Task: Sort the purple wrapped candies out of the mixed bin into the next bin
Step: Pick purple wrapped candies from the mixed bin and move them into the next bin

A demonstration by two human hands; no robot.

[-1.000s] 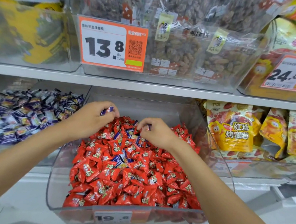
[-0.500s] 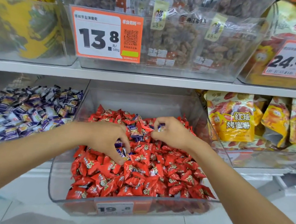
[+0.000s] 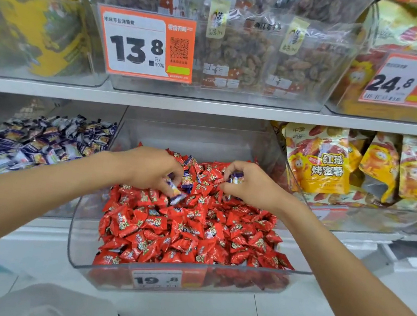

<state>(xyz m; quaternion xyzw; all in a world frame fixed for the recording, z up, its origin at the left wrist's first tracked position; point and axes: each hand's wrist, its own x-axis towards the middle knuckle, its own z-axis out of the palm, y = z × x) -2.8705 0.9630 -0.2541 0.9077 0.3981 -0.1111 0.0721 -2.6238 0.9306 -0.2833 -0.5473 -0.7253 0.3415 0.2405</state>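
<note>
- Hands at the back of the mixed bin (image 3: 77, 236), over the red candies (image 3: 192, 231).
- Left hand (image 3: 151, 170) pinches a purple candy (image 3: 175, 194).
- Right hand (image 3: 252, 187) curls round a second purple candy (image 3: 235, 179).
- Next bin (image 3: 23, 107), on the left, holds a purple heap (image 3: 40, 141).

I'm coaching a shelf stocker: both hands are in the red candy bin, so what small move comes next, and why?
Probably lift the left hand toward the purple bin on its left: it holds purple candies, and the right hand pinches one too.
</note>
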